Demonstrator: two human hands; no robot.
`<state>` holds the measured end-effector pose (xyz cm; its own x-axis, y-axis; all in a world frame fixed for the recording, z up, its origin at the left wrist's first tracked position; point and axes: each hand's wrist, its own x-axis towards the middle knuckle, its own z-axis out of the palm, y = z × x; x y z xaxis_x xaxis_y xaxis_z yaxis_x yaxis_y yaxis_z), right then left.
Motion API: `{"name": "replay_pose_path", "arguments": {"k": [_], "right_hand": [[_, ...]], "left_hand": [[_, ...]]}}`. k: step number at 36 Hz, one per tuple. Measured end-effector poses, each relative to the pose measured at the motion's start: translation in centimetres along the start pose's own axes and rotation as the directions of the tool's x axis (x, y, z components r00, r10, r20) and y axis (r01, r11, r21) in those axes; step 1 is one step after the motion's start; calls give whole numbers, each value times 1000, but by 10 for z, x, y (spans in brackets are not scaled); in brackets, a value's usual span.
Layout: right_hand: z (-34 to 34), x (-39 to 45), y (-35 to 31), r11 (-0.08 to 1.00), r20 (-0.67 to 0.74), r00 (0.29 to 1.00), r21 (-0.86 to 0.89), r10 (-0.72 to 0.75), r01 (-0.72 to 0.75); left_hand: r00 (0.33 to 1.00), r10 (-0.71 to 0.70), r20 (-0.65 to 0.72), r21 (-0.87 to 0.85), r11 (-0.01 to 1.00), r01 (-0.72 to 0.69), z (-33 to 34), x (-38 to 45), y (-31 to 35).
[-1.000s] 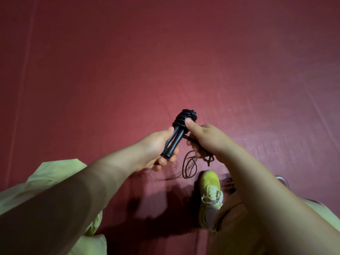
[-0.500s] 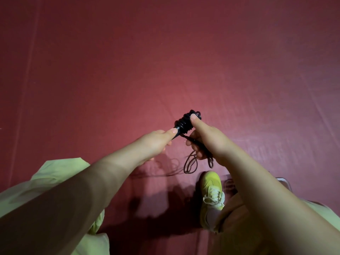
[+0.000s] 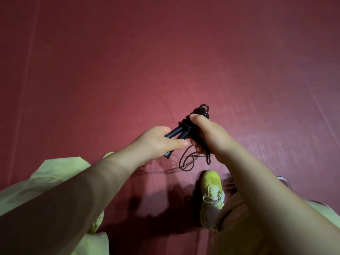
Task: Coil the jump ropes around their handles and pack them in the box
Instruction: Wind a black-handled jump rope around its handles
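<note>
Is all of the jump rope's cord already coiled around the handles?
No: a loose loop of cord hangs below the handles held in the left hand and right hand.

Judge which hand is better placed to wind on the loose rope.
Right. The right hand grips the coiled end with the loose rope dangling below it, while the left hand steadies the handles.

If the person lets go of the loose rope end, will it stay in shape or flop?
The loose rope end probably flops: it hangs in limp loops. It looks thin and light. The coil might loosen, since the right hand grips it.
</note>
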<state>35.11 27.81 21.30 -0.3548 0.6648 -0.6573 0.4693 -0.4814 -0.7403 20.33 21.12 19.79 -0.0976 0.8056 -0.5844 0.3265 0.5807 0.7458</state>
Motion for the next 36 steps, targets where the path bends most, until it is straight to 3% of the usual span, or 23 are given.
{"name": "replay_pose_path", "arguments": {"k": [4, 8, 13, 17, 20, 26, 31, 36], "right_hand": [[-1, -1, -2, 998, -5, 998, 25, -61, 61], [-2, 0, -2, 990, 32, 990, 24, -137, 136], [-2, -1, -2, 971, 151, 964, 136, -218, 198], [-3, -1, -3, 946, 184, 947, 239, -264, 217], [-5, 0, -3, 936, 191, 943, 278, -273, 214], [-6, 0, 0, 943, 231, 937, 266, -263, 199], [-6, 0, 0, 978, 255, 944, 66, -207, 196], [4, -2, 1, 991, 144, 983, -58, -114, 124]], "left_hand": [[998, 44, 51, -52, 998, -41, -1, 1, 0], [965, 4, 263, -356, 930, 93, -1, -6, 3], [765, 71, 640, -454, 838, 302, -7, -13, 5], [634, 202, 747, -556, 712, 428, -13, -14, 7], [595, 238, 768, -578, 658, 483, -12, -13, 6], [750, 109, 653, -518, 787, 336, -6, -11, 6], [891, 13, 454, -500, 831, 243, -2, -11, 9], [949, -85, 305, -333, 924, 190, 5, -11, 8]]}}
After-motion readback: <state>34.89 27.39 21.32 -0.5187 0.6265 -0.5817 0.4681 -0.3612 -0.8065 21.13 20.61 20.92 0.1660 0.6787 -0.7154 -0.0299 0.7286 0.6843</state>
